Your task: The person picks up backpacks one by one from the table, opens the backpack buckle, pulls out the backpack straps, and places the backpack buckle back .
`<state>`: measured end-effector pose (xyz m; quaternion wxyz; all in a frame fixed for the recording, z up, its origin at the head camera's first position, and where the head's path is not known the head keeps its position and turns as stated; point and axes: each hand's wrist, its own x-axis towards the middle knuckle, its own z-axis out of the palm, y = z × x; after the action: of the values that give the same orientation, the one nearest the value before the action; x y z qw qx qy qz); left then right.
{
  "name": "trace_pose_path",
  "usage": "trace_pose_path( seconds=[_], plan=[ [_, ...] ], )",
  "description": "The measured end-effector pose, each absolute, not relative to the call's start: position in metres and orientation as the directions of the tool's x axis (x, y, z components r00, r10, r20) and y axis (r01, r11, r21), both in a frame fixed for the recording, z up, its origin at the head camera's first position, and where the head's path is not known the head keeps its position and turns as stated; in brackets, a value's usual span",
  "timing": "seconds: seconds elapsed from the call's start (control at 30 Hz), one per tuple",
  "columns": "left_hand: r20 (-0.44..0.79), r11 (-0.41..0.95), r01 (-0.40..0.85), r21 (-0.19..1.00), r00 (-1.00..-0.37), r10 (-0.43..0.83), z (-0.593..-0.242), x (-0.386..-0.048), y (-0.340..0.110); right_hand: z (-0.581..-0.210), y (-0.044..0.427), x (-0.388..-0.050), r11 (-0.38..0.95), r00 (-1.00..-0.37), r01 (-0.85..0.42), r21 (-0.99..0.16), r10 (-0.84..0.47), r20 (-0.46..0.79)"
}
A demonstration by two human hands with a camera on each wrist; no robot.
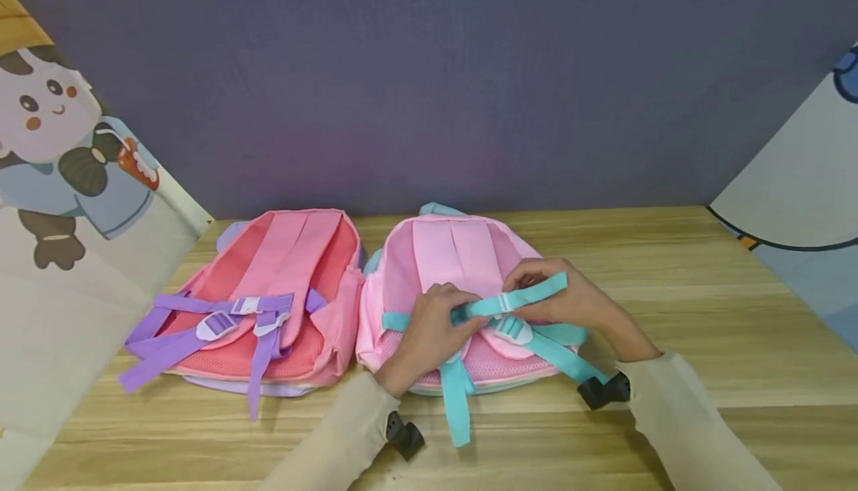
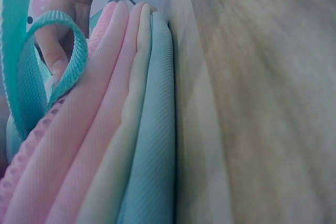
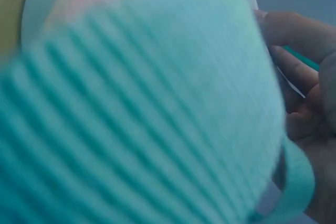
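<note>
Strap (image 1: 480, 308), teal, pinched by left hand (image 1: 430, 331); right hand (image 1: 578, 299), fingers curled, grips it near white slider (image 1: 504, 302).

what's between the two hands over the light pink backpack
In the head view, a teal strap carrying a white buckle lies between the left hand and the right hand.
</note>
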<state>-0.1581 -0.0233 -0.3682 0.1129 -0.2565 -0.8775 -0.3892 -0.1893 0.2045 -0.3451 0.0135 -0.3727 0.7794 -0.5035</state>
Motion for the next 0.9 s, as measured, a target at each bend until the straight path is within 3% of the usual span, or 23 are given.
trace_pose_path(
  seconds=[0.27, 0.47, 0.6, 0.9],
  plan=[
    [0.403, 0.570, 0.544, 0.615, -0.839, 0.366, -0.369, -0.159, -0.024, -0.343, 0.211, -0.192, 0.232, -0.701, -0.585, -0.777, -0.627, 0.341],
    [0.399, 0.573, 0.540, 0.616, -0.842, 0.365, -0.370, -0.159, -0.023, -0.337, 0.220, -0.189, 0.395, -0.788, -0.508, -0.766, -0.572, 0.227],
    [0.400, 0.574, 0.540, 0.615, -0.841, 0.363, -0.370, -0.160, -0.023, -0.336, 0.223, -0.190, 0.444, -0.803, -0.491, -0.750, -0.565, 0.191],
    [0.400, 0.575, 0.539, 0.616, -0.842, 0.361, -0.370, -0.159, -0.023, -0.334, 0.231, -0.191, 0.465, -0.793, -0.540, -0.702, -0.561, 0.239]
  ],
)
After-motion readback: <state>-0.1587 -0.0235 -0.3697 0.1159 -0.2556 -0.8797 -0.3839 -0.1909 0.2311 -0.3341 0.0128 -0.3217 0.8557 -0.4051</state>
